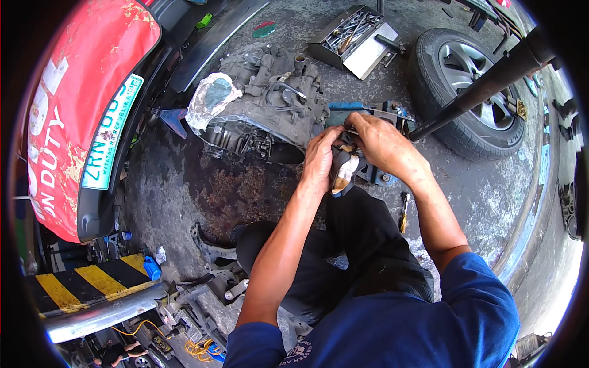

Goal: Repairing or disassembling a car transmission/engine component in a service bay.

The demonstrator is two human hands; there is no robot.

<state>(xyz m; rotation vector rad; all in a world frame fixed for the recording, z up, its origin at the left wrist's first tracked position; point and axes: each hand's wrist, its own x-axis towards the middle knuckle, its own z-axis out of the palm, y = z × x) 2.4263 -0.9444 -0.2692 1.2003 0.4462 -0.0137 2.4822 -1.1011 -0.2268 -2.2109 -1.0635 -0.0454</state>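
Observation:
My left hand (pixel 320 158) and my right hand (pixel 385 146) meet in front of my knees, fingers bent and closed. Between them is a small dark part (pixel 339 157), mostly covered by the fingers, so its kind does not show. Just below it is a white and tan piece (pixel 346 170) with a dark edge; I cannot tell whether it belongs to the part. Beyond my left hand a greasy gearbox (pixel 270 92) lies on the floor, with a crumpled white wrapping (pixel 211 101) against its left end. A screwdriver (pixel 404 212) with a yellowish handle lies right of my knee.
An open metal toolbox (pixel 353 38) full of wrenches stands behind. At right, a black post (pixel 481 84) slants before a wheel (pixel 457 61). A red vehicle (pixel 92 104) fills the left. Loose parts (pixel 202 300) and a blue bottle (pixel 152 268) lie lower left, near another person (pixel 119 352).

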